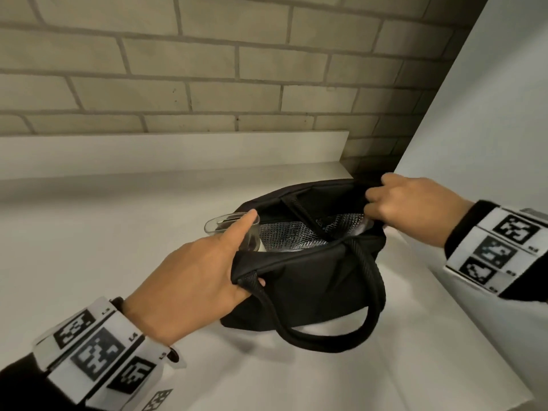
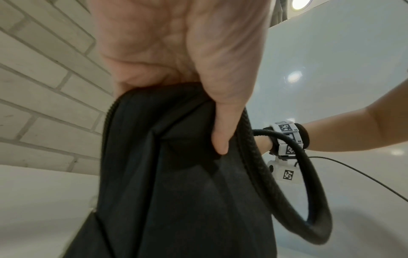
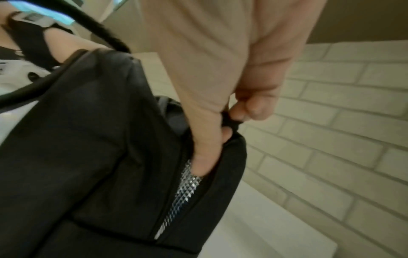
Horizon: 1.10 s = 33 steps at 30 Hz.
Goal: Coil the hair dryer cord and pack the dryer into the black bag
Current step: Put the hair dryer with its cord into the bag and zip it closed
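Black bag [image 1: 311, 280] standing on the white counter [image 1: 103, 232], mouth open upward and stretched between both hands, long axis running from near-left to far-right, toward the grey side panel [image 1: 489, 114]. Left hand [image 1: 192, 280] clamped on the near-left end of the rim: thumb pressed down the outer fabric, plain in the left wrist view [image 2: 223, 122], index finger stretched straight along the rim edge, remaining fingers hidden behind the fabric. Right hand [image 1: 415, 203] curled tight on the far-right end of the rim, thumb dipped inside against the silver quilted lining [image 1: 293, 238], fingers pinching the black edge, seen close in the right wrist view [image 3: 220, 122]. Both wrists level, palms roughly facing, pulling the opening wide. Near carry handle [image 1: 355, 307] drooping in a loop over the front face; second strap lying across inside the mouth. Clear rounded piece [image 1: 231, 229] poking out at the left end, just under the left index finger, pointing up and left; not clear enough to call it the dryer, and no cord told apart inside. Brick wall [image 1: 207, 69] behind, a low white ledge [image 1: 74, 149] at its foot.
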Motion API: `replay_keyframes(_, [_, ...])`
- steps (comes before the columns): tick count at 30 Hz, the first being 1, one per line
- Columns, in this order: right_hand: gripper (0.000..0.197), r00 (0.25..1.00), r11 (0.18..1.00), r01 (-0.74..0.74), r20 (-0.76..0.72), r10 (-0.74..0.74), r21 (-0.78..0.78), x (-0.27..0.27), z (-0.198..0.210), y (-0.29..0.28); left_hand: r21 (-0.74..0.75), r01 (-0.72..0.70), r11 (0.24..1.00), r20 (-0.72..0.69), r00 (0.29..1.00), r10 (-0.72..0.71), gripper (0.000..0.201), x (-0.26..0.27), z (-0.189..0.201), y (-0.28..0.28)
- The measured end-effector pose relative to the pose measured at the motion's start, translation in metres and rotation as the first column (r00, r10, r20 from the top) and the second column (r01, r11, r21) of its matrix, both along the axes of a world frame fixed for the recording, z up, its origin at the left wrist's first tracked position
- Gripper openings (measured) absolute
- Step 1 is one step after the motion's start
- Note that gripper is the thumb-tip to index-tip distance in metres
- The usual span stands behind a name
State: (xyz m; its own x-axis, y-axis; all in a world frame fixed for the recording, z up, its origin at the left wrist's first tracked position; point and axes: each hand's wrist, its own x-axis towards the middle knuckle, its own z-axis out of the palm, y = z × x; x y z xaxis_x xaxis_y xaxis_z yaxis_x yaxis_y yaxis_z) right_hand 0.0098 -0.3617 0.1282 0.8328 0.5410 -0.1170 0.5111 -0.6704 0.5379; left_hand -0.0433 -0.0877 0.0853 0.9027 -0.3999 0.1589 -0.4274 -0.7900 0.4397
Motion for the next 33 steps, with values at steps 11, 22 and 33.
replay_keyframes(11, [0.036,0.826,-0.041,0.560,-0.561,-0.053,0.827,0.016,0.040,-0.011,0.013,0.157,0.988,0.024,0.987,-0.157,0.083,-0.001,0.003,-0.005])
replay_keyframes(22, [0.061,0.984,-0.163,0.179,-0.176,0.033,0.970,0.011,0.030,0.005,-0.375,0.090,0.923,-0.002,0.995,-0.098,0.057,0.020,0.006,0.037])
replay_keyframes(33, [0.096,0.992,0.963,-0.037,0.128,0.003,0.267,0.003,-0.019,0.036,-0.368,0.093,0.925,0.045,0.996,-0.082,0.048,0.018,-0.008,0.016])
